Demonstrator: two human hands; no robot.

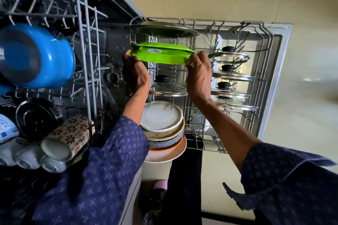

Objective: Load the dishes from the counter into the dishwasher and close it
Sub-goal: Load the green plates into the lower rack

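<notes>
Upper rack (pixel 86 45) on the left is already holding the blue pot (pixel 36 55) and the mugs (pixel 67 135), so I'm working the lower rack (pixel 256 29) w/ the bigger flat stuff. My left hand (pixel 134 71) is gripping one edge of the green plate (pixel 162 53), fingers curled around the rim, and my right hand (pixel 198 75) is pinching the opposite edge. I'm holding it on edge btwn the tines, just beside the steel plate (pixel 162 30), prob so water can reach both faces. Glass lids (pixel 231 76) are standing in the right-hand rows, stacked plates (pixel 162 122) nearer me.
</notes>
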